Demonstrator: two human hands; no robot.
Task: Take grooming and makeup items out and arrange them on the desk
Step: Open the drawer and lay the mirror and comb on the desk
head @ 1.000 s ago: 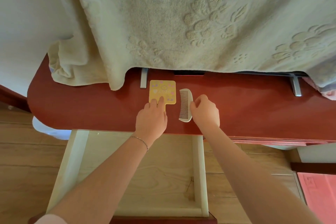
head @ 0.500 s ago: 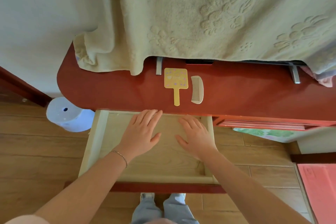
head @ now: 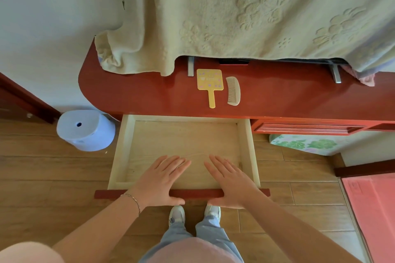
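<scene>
Left hand (head: 162, 179): flat, fingers straight and close together, laid across red front panel of pulled-out drawer (head: 248, 151), fingertips over drawer's pale wooden floor, thumb tucked at panel's outer face; nothing held. Thin bracelet (head: 133, 198) at that wrist. Right hand (head: 229, 181): mirrored just beside at 3 o'clock, likewise flat with fingers extended, palm over same panel, nothing held. Hands apart, small gap between them; real pressure on panel or mere resting, cannot tell.

Yellow hand mirror (head: 210, 80) at 12 o'clock from hands, flat on red desk (head: 128, 94), handle toward desk's front edge. Cream comb (head: 233, 90) just beside mirror at its 3 o'clock, not touching, roughly parallel with mirror handle.

Beige embossed towel (head: 235, 13) draped over something at desk's far side, covering back of desktop; two grey metal feet showing under its hem. Pale blue cylindrical container (head: 85, 130) on wooden floor at 9 o'clock of drawer. Pink mat (head: 372, 209) at 3 o'clock, far right. Person's shoes and light jeans visible at 6 o'clock, under drawer front.
</scene>
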